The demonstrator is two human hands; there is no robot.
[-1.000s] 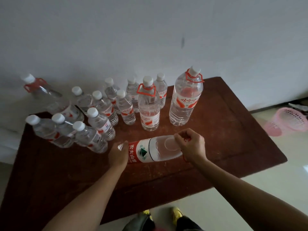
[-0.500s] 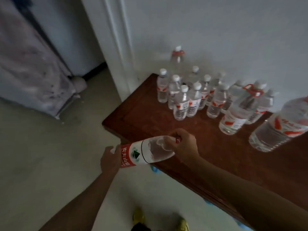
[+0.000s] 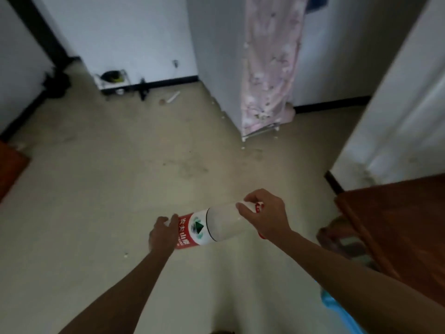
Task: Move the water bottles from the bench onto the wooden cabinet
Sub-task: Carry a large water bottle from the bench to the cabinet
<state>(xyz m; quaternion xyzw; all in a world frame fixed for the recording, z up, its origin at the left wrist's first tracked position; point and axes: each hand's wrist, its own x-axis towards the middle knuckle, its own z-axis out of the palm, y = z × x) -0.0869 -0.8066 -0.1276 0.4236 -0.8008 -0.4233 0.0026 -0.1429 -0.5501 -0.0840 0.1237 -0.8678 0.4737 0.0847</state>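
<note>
I hold one large clear water bottle with a red, white and green label, lying sideways in the air above the floor. My left hand grips its base end. My right hand grips its neck end with the red handle ring. The brown wooden surface that carries the other bottles shows only its corner at the right edge; the bottles on it are out of view. Another reddish wooden corner shows at the far left edge.
Bare beige floor spreads ahead. A pink flowered cloth hangs on a rack by a white wall corner. A small white stand and loose bits lie by the far wall. Blue fabric shows low right.
The view has swung left, away from the wooden surface with the bottles, toward the open floor. Both hands have carried the sideways bottle off that surface and hold it over the floor.
</note>
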